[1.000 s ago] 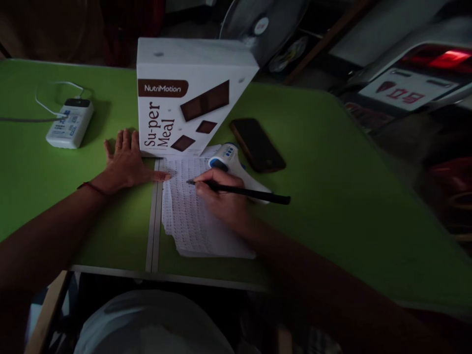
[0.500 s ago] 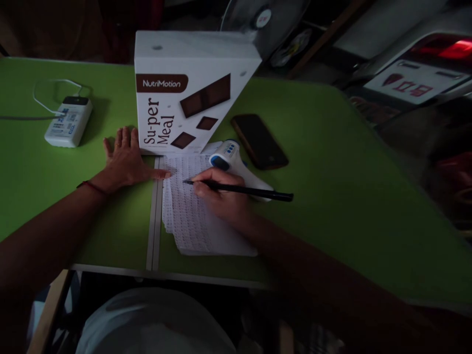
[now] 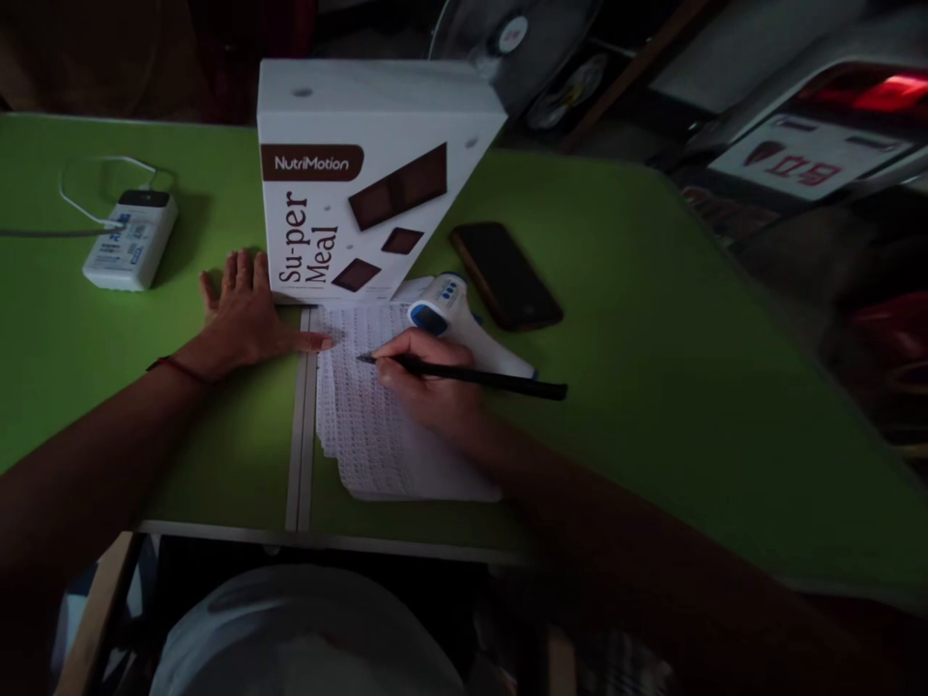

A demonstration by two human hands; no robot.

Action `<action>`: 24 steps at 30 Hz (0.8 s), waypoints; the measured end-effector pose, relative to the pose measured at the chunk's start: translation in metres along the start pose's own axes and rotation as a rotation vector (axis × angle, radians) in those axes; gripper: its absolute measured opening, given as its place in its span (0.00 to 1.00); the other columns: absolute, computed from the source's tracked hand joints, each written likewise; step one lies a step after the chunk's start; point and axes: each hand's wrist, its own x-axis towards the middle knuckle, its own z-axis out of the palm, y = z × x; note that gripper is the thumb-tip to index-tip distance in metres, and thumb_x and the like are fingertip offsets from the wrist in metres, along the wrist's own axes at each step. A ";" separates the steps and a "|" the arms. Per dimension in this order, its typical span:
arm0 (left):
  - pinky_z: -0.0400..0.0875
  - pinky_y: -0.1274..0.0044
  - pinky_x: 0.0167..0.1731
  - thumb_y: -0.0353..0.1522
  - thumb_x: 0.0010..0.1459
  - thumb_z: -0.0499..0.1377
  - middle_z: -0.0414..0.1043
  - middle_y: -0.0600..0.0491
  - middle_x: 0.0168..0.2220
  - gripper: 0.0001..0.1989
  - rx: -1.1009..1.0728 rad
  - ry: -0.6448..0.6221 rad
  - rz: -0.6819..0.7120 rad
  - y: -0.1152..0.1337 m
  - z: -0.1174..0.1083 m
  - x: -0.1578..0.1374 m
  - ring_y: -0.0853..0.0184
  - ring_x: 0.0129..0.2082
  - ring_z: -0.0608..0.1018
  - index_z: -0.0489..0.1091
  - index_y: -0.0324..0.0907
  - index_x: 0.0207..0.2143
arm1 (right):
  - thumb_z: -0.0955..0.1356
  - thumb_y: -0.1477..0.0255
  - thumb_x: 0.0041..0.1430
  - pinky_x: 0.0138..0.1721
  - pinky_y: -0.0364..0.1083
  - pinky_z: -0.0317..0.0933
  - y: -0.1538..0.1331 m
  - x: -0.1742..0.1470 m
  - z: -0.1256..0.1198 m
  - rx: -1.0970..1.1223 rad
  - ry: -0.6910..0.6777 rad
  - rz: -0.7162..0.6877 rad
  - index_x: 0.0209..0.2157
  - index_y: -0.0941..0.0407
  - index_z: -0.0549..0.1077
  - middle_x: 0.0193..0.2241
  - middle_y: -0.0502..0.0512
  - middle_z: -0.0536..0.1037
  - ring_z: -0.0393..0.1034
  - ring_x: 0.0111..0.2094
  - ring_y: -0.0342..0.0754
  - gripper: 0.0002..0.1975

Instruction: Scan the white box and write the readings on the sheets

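My right hand [image 3: 431, 382] is closed around a black pen [image 3: 507, 380], its tip at the sheets of paper [image 3: 369, 435], which carry dense rows of handwriting. My left hand [image 3: 250, 314] lies flat with fingers spread, mostly on the green table [image 3: 217, 454]; its thumb rests on the left edge of the paper. A white carton [image 3: 308, 213] marked "NutriMotion Su-per Meal" stands upright just behind the paper, close to my left fingers. Partly behind my right hand lies a white and blue infrared thermometer [image 3: 478, 338].
A dark phone [image 3: 506, 275] lies right of the carton. At the left sits a white power bank [image 3: 131, 240] with cables attached. A metal seam [image 3: 300, 454] crosses the table. Beyond the table stand a fan [image 3: 511, 37] and a vehicle's red tail light [image 3: 870, 92].
The whole view has shifted slightly, so everything appears a little further left. The pen's rear end has tilted slightly; my left hand stays in place on the table.
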 end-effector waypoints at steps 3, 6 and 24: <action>0.32 0.45 0.71 0.72 0.36 0.63 0.33 0.35 0.77 0.78 0.005 -0.016 -0.017 0.001 -0.001 0.000 0.34 0.75 0.38 0.37 0.38 0.77 | 0.67 0.72 0.53 0.24 0.44 0.60 0.000 0.001 0.000 0.026 0.028 0.002 0.27 0.52 0.72 0.21 0.47 0.73 0.64 0.22 0.43 0.02; 0.30 0.46 0.71 0.72 0.35 0.63 0.30 0.35 0.77 0.80 0.003 -0.041 -0.030 0.002 -0.002 0.000 0.35 0.75 0.36 0.35 0.36 0.77 | 0.67 0.72 0.53 0.24 0.44 0.60 0.000 0.002 0.001 0.029 0.062 0.001 0.27 0.53 0.72 0.20 0.47 0.73 0.64 0.21 0.43 0.02; 0.31 0.46 0.71 0.71 0.34 0.64 0.33 0.33 0.77 0.80 -0.003 -0.024 -0.033 0.003 -0.004 -0.001 0.36 0.76 0.38 0.38 0.34 0.76 | 0.67 0.73 0.51 0.24 0.44 0.59 -0.002 0.002 -0.002 -0.017 0.022 0.019 0.26 0.52 0.70 0.20 0.46 0.72 0.64 0.22 0.43 0.02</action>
